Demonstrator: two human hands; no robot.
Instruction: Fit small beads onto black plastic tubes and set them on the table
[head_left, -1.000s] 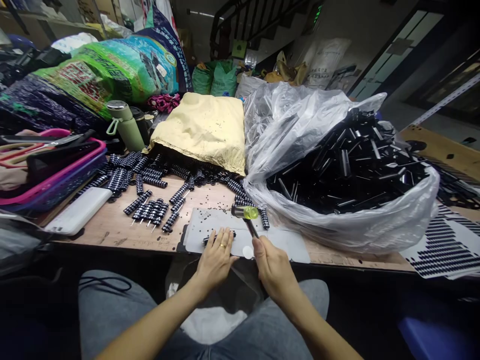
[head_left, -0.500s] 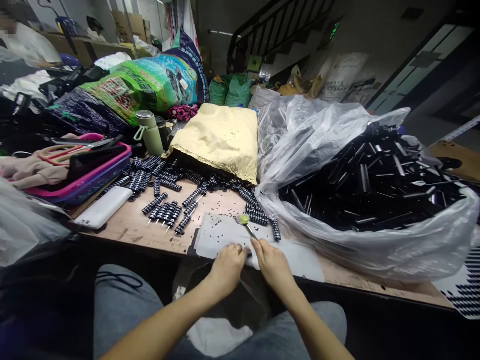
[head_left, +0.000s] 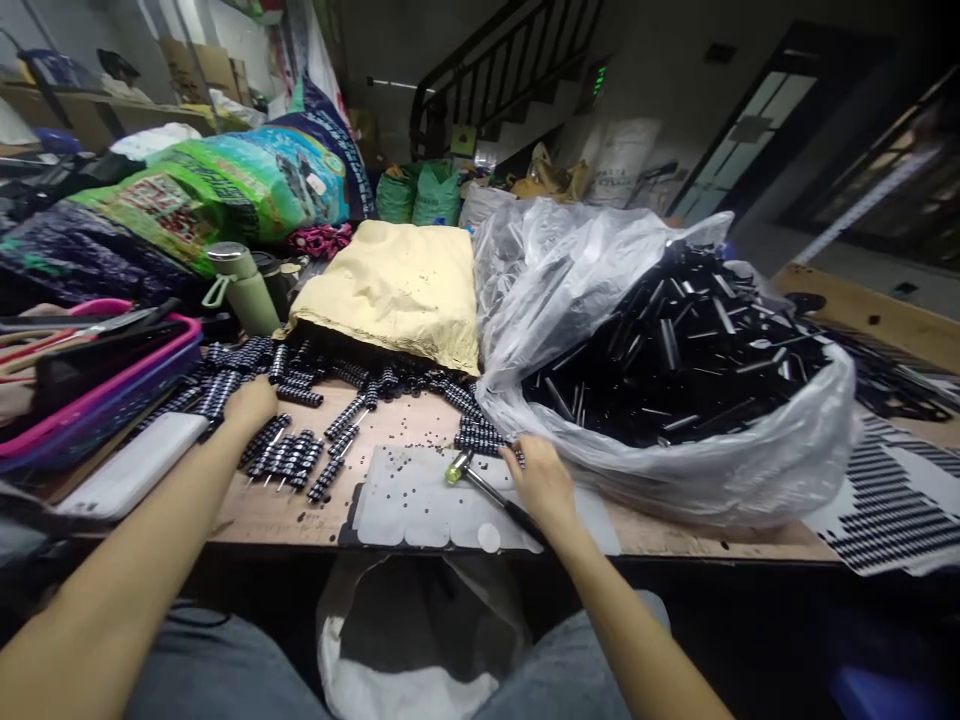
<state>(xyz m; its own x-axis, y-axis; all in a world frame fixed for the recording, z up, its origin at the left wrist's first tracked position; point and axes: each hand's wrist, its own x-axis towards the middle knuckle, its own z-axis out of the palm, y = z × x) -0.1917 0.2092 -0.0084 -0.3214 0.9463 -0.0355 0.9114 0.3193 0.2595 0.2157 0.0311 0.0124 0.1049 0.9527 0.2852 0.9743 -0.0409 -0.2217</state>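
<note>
My left hand (head_left: 251,403) reaches far left onto the spread of black-and-white striped stacks (head_left: 289,455). Its fingers curl down among them and what they grip is hidden. My right hand (head_left: 541,482) lies at the foot of the clear plastic bag (head_left: 720,470), fingers closed on a striped stack (head_left: 484,436). A small hammer (head_left: 472,480) with a yellow-green head lies on the grey mat (head_left: 420,510), its handle running under my right palm.
The plastic bag holds several black tubes (head_left: 675,350). Behind are a yellow sack (head_left: 390,280), a green bottle (head_left: 238,275), a pink basket (head_left: 90,385) and a white slab (head_left: 124,475). An open bag (head_left: 420,620) hangs below the table edge between my knees.
Both hands left the mat's near edge. The left swung out to the striped stacks on the left; the right laid the hammer down and moved forward to the stacks by the bag.
</note>
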